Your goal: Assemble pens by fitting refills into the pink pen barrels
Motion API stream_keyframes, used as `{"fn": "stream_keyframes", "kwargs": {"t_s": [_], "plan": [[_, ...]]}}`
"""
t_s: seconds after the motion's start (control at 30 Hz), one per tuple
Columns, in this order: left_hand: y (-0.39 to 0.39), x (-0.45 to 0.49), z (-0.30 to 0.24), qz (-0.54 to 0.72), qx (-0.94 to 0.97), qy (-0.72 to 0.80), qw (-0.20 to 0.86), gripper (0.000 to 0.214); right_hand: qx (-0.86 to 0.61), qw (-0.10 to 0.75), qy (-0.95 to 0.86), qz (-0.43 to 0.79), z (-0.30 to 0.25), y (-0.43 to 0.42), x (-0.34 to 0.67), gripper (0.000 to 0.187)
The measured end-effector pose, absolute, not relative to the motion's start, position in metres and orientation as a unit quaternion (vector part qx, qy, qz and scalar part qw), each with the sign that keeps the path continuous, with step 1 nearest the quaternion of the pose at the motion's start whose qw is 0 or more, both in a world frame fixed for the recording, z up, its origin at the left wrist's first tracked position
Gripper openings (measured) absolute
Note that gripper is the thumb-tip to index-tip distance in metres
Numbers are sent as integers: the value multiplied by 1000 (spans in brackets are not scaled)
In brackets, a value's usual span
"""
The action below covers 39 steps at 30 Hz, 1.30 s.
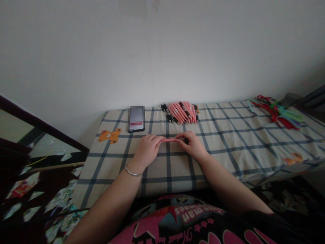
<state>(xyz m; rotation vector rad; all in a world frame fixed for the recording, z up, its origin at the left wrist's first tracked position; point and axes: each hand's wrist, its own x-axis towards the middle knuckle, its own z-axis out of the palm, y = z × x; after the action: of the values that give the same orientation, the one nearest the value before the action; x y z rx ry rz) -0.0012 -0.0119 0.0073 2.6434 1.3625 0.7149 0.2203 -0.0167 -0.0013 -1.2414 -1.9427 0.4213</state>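
Observation:
A slim pink pen (169,140) lies crosswise between my two hands, just above or on the checked cloth. My left hand (148,149) pinches its left end with thumb and fingertips; a silver bangle circles that wrist. At the other end my right hand (191,145) grips it between thumb and fingers, and a dark part shows inside that grip. The pen's ends are partly hidden by the fingers. Beyond the hands, near the wall, a pile of pink and black pens (179,113) lies side by side.
Left of the pile is a phone-like device (136,118), its screen blurred. Colourful red, green and purple strips (279,113) lie at the right, beside a dark mesh-like container (290,99). A checked tablecloth (167,169) covers the table against a white wall (157,61). Scraps litter the floor at left.

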Motion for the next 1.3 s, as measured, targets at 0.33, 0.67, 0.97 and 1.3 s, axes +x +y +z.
{"fn": "stream_keyframes", "kwargs": {"t_s": [0.33, 0.67, 0.97, 1.3], "plan": [[-11, -1, 9, 255, 858, 443, 52, 22, -500, 459, -694, 241, -13, -10, 221, 16], [-10, -2, 7, 250, 851, 460, 33, 22, -490, 514, -637, 301, -12, -11, 220, 22], [-10, -3, 5, 246, 850, 464, 30, 29, -500, 563, -575, 320, -18, -4, 223, 25], [-9, -3, 5, 268, 840, 471, 39, 29, -479, 618, -507, 362, -5, -8, 217, 24]]}}
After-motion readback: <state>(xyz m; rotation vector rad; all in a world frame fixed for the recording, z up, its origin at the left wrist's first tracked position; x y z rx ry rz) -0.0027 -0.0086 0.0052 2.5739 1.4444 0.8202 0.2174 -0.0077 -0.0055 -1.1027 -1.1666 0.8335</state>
